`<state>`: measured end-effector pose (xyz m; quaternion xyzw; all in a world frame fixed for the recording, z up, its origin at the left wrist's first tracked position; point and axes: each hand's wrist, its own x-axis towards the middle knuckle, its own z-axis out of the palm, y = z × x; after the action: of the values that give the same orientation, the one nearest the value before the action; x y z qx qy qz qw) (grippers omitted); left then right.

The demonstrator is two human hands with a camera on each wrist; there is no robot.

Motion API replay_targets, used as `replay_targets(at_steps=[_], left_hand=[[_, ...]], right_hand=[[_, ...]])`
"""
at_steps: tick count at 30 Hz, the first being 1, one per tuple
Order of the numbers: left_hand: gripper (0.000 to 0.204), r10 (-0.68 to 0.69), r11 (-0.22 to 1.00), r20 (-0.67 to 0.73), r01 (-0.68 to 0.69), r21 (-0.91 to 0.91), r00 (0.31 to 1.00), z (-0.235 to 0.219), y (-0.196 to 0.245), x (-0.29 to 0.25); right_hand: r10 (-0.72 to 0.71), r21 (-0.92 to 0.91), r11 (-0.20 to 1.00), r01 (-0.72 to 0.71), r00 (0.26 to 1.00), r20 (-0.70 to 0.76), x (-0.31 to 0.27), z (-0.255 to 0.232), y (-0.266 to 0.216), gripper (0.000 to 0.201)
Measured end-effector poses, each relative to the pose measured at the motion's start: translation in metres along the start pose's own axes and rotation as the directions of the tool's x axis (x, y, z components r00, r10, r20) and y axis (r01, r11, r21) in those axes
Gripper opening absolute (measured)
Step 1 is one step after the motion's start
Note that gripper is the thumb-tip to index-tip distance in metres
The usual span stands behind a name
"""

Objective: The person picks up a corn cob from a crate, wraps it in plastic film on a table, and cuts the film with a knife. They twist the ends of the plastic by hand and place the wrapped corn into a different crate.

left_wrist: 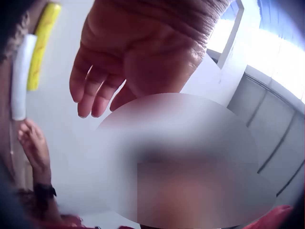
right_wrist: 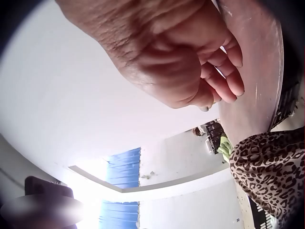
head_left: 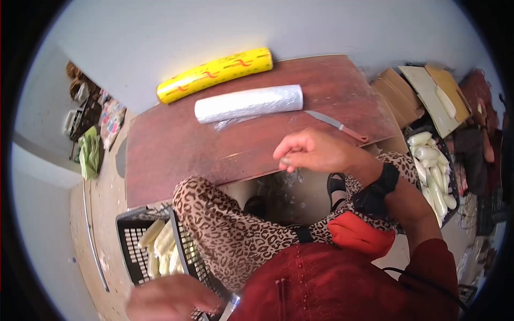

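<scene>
My right hand [head_left: 313, 152] hovers by the near edge of a reddish-brown table [head_left: 166, 155]. Its fingers [right_wrist: 224, 81] bend loosely and hold nothing. Low at the left, my left hand [head_left: 171, 297] is blurred in the head view, close to a black crate [head_left: 126, 227] of pale, long pieces [head_left: 163, 238]. The left wrist view shows its fingers [left_wrist: 100, 98] hanging relaxed with nothing in them. On the table lie a clear plastic film roll [head_left: 249, 103], a yellow printed roll [head_left: 214, 74] behind it, and a knife [head_left: 337, 125] with a pinkish handle.
At the right, another crate [head_left: 455, 198] is heaped with whitish long pieces [head_left: 431, 160], beside cardboard [head_left: 428, 99]. Leopard-print trouser legs [head_left: 225, 230] are between the table and the body. A green cloth [head_left: 90, 152] and a thin pole [head_left: 93, 241] are at the left.
</scene>
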<state>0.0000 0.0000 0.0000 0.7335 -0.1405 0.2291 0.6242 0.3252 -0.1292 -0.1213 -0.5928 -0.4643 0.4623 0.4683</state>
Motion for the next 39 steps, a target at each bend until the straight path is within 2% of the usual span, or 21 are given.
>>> replay_targets(at_steps=[2, 3, 4, 6, 9, 12, 13, 14, 16, 17, 20, 21, 23, 25, 30, 31, 33, 34, 37, 38, 39], left_hand=[[0.032, -0.024, 0.997, 0.158, 0.012, 0.077, 0.987, 0.029, 0.016, 0.036], [0.029, 0.078, 0.995, 0.34, -0.092, 0.024, 0.937, 0.057, 0.014, 0.072], [0.03, 0.11, 0.983, 0.417, -0.16, 0.086, 0.902, 0.069, 0.017, 0.087], [0.033, 0.335, 0.911, 0.295, -0.387, 0.14, 0.895, 0.103, -0.004, 0.091], [0.037, 0.451, 0.848, 0.235, -0.496, 0.187, 0.861, 0.128, -0.019, 0.106], [0.038, 0.548, 0.789, 0.196, -0.58, 0.201, 0.813, 0.147, -0.042, 0.117], [0.039, 0.575, 0.769, 0.182, -0.603, 0.213, 0.797, 0.153, -0.048, 0.121], [0.04, 0.569, 0.748, 0.267, -0.625, 0.225, 0.777, 0.15, -0.05, 0.125], [0.038, 0.46, 0.767, 0.428, -0.591, 0.249, 0.778, 0.145, -0.054, 0.138], [0.035, 0.364, 0.8, 0.5, -0.539, 0.264, 0.786, 0.144, -0.057, 0.15], [0.036, 0.115, 0.83, 0.646, -0.43, 0.354, 0.754, 0.152, -0.08, 0.179], [0.041, 0.036, 0.808, 0.655, -0.408, 0.425, 0.755, 0.157, -0.106, 0.178], [0.037, -0.087, 0.768, 0.645, -0.362, 0.529, 0.76, 0.162, -0.155, 0.178], [0.03, -0.242, 0.78, 0.576, -0.196, 0.594, 0.781, 0.163, -0.202, 0.168], [0.027, -0.294, 0.734, 0.485, -0.13, 0.667, 0.824, 0.174, -0.275, 0.163], [0.028, -0.308, 0.716, 0.459, -0.115, 0.689, 0.833, 0.177, -0.284, 0.164], [0.021, -0.248, 0.696, 0.435, -0.153, 0.701, 0.866, 0.187, -0.298, 0.168], [0.018, -0.215, 0.685, 0.422, -0.171, 0.708, 0.881, 0.191, -0.306, 0.17], [0.011, -0.145, 0.692, 0.403, -0.198, 0.694, 0.904, 0.196, -0.329, 0.173], [0.01, -0.139, 0.688, 0.387, -0.192, 0.7, 0.912, 0.196, -0.335, 0.173], [0.01, -0.134, 0.683, 0.373, -0.187, 0.706, 0.918, 0.197, -0.341, 0.173]], right_hand=[[0.014, -0.1, 0.995, -0.011, 1.0, 0.025, -0.005, 0.016, -0.019, 0.021], [0.02, -0.194, 0.981, -0.013, 0.999, 0.035, -0.042, -0.008, -0.029, 0.021], [0.018, -0.264, 0.965, -0.005, 0.999, 0.049, -0.055, -0.012, -0.035, 0.022], [0.022, -0.312, 0.95, -0.009, 0.999, 0.038, -0.085, -0.017, -0.04, 0.023], [0.088, -0.346, 0.93, -0.122, 0.99, -0.114, -0.128, -0.035, -0.045, 0.022], [0.001, -0.344, 0.931, -0.124, 0.942, -0.337, -0.165, -0.06, -0.039, 0.019], [0.019, -0.273, 0.952, -0.139, 0.916, -0.4, -0.175, -0.071, -0.036, 0.019], [0.046, -0.199, 0.968, -0.152, 0.888, -0.457, -0.185, -0.08, -0.033, 0.018], [0.094, -0.106, 0.977, -0.183, 0.825, -0.557, -0.201, -0.098, -0.022, 0.018], [0.114, -0.065, 0.979, -0.192, 0.785, -0.609, -0.207, -0.107, -0.018, 0.018], [0.127, -0.027, 0.981, -0.195, 0.732, -0.669, -0.233, -0.143, 0.026, 0.019], [0.138, -0.033, 0.975, -0.221, 0.712, -0.688, -0.242, -0.155, 0.042, 0.018], [0.196, 0.001, 0.959, -0.284, 0.656, -0.729, -0.262, -0.179, 0.073, 0.017], [0.23, 0.03, 0.942, -0.335, 0.577, -0.784, -0.286, -0.205, 0.098, 0.016], [0.189, -0.014, 0.865, -0.502, 0.351, -0.917, -0.342, -0.272, 0.153, 0.017], [0.155, -0.03, 0.824, -0.566, 0.276, -0.949, -0.347, -0.282, 0.157, 0.019], [0.061, -0.05, 0.723, -0.689, 0.136, -0.989, -0.356, -0.303, 0.158, 0.025], [0.086, -0.004, 0.677, -0.736, 0.085, -0.993, -0.359, -0.314, 0.158, 0.034], [-0.073, -0.061, 0.469, -0.881, 0.03, -0.997, -0.369, -0.351, 0.17, 0.041], [-0.029, -0.028, 0.408, -0.913, 0.018, -0.999, -0.375, -0.363, 0.172, 0.052], [-0.05, -0.021, 0.36, -0.933, 0.003, -0.999, -0.379, -0.375, 0.177, 0.054]])
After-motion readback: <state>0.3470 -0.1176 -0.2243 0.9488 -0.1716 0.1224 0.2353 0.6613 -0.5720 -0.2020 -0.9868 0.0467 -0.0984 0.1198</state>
